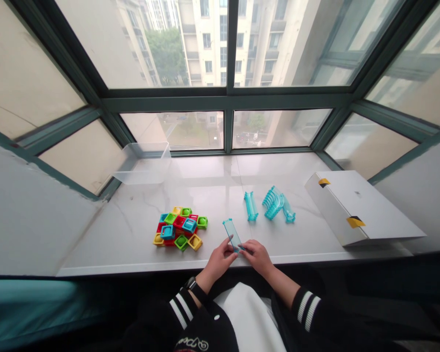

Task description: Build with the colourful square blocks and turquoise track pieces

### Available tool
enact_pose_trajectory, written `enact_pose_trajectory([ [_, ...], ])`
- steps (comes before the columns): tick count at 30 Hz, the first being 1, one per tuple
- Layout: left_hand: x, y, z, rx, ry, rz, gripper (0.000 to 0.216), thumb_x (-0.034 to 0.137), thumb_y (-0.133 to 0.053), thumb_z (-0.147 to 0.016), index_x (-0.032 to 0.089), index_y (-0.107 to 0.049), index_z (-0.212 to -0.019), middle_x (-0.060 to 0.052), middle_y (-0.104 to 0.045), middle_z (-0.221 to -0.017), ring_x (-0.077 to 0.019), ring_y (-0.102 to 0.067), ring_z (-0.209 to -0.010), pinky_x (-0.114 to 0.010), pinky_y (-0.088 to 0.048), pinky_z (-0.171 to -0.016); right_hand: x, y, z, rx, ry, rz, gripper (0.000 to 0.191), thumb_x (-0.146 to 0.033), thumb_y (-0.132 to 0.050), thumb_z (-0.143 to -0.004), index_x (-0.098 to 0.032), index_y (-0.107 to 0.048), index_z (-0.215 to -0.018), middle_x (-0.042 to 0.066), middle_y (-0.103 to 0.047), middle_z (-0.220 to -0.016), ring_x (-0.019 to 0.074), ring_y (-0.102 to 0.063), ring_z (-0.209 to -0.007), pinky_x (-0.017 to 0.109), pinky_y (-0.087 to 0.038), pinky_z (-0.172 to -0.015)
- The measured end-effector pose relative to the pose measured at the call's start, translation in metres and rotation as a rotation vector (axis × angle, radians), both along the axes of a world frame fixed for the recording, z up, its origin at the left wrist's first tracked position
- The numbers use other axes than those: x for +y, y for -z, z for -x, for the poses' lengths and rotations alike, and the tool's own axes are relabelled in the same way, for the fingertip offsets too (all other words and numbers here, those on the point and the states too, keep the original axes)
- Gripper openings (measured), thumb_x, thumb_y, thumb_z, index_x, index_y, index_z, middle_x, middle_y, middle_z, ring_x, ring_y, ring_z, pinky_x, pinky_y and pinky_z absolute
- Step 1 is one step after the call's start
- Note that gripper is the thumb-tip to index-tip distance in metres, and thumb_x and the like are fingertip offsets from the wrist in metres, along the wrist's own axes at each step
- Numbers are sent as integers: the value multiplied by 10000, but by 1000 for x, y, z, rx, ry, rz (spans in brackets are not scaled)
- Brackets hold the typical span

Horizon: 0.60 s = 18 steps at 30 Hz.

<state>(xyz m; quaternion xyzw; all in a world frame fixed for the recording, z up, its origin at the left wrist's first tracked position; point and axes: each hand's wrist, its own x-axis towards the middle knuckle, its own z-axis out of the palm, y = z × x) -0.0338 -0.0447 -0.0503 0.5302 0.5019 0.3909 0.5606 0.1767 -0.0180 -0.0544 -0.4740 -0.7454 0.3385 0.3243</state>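
A flat, clear blue plastic track piece (pixel 231 231) slants up over the front part of the white sill. My left hand (pixel 220 257) pinches its lower left edge between thumb and fingers. At the lower right end, my right hand (pixel 257 255) also has its fingertips closed on the piece. Just beyond my hands lies a straight blue channel piece (pixel 251 206). Farther right are a curved, ribbed blue piece (pixel 273 202) and another blue piece (pixel 288 210) against it. To the left sits a pile of red, yellow, green and blue cube blocks (pixel 179 228).
At the back left, an open clear plastic bin (pixel 143 166) stands near the window. A white box (pixel 366 208) with yellow and black tape tabs lies on the right. The sill's front edge (pixel 132 268) runs close to my wrists; window frames (pixel 227 103) enclose the back.
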Motion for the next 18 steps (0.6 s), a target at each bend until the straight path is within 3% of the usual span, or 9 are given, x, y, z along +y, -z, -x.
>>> enact_pose_trajectory([
  [5, -1, -3, 1, 58, 13, -21, 723, 410, -710, -914, 233, -469, -1572, -29, -736, -1011, -198, -708, -961, -401, -581, -980, 0, 2, 0, 17, 5, -18, 221, -396, -665, -991, -266, -815, -1088, 58, -737, -882, 239, -687, -867, 375, -557, -823],
  [13, 6, 17, 2, -30, -42, -4, 636, 403, -710, -914, 206, -547, -1497, -35, -725, -1000, -192, -696, -950, -372, -577, -934, -2, 0, 1, 53, 40, -80, 190, -322, -647, -997, -248, -795, -1091, 64, -747, -912, 231, -691, -869, 371, -565, -834],
  [18, 8, 18, 3, -65, -58, 12, 648, 394, -748, -889, 207, -563, -1482, -47, -738, -1001, -201, -708, -969, -388, -582, -953, -3, -4, 0, 97, 51, -78, 209, -293, -615, -1007, -245, -787, -1115, 64, -740, -936, 226, -694, -882, 376, -575, -850],
])
